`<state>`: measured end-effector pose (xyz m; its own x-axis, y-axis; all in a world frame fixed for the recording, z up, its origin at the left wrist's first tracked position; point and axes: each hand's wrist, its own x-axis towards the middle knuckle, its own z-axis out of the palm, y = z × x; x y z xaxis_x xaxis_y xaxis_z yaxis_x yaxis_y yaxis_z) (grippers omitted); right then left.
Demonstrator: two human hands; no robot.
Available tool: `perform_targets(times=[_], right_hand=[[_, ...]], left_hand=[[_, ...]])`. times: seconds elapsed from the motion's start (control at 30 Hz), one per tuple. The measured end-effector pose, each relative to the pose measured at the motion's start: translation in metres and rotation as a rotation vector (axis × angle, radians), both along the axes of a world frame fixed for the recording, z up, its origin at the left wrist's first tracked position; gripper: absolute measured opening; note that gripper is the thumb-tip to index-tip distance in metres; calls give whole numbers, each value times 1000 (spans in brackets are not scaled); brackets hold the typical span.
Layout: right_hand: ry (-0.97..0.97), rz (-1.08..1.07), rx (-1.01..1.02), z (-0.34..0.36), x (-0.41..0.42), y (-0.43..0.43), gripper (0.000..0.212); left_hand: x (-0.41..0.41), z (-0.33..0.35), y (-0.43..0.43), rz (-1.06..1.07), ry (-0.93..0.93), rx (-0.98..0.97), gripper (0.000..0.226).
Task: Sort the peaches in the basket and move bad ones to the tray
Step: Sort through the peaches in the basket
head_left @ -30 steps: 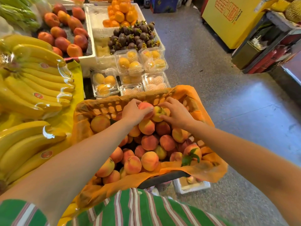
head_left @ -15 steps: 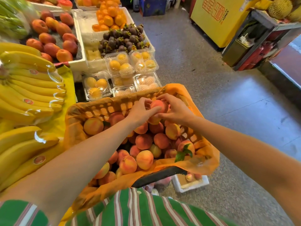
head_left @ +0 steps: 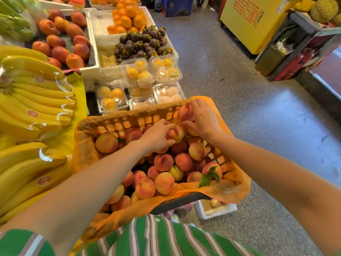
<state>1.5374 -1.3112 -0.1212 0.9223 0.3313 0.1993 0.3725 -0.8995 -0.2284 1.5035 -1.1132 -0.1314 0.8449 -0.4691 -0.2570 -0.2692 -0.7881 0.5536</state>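
Note:
A basket lined with an orange bag (head_left: 238, 189) holds several red-yellow peaches (head_left: 164, 161). My right hand (head_left: 203, 119) holds a reddish peach (head_left: 185, 113) just above the basket's far rim. My left hand (head_left: 156, 135) is lower, its fingers closed around another peach (head_left: 176, 134) on top of the pile. A small white foam tray (head_left: 215, 211) sits on the floor below the basket's near right corner, with a peach or two (head_left: 214, 202) in it, partly hidden by the basket.
Wrapped banana bunches (head_left: 33, 100) lie to the left. Clear boxes of yellow fruit (head_left: 140, 74) stand just beyond the basket. Further back are white crates of nectarines (head_left: 62, 39), mangosteens (head_left: 140, 43) and oranges (head_left: 127, 17). Grey floor (head_left: 258, 117) and a yellow box (head_left: 247, 21) lie to the right.
My right hand has lifted the reddish peach up toward the basket's far rim. My left hand has let go of that peach and closed on another one on the pile.

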Motion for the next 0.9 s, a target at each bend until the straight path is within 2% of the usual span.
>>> perform_targets(times=[0.17,0.37,0.47,0.6,0.8,0.9], right_hand=[[93,122,58,-10,0,4,59],[94,123,107,-4,0,-2,56],[75,146,170,7,-3,1,47],[128,323,282,20,-18,24,26],[379,533,55,12,-47,69,25],[537,563,-50,11,-56,88,29]], left_hand=[[0,1,5,9,80,-53,47],[-2,6,16,-3,108,-47,47],[-5,13,29,36,48,-73,33],[-18,27,54,59,-21,19,15],[-53,24,99,69,-90,307,17],[-67,24,118,81,-135,364,19]])
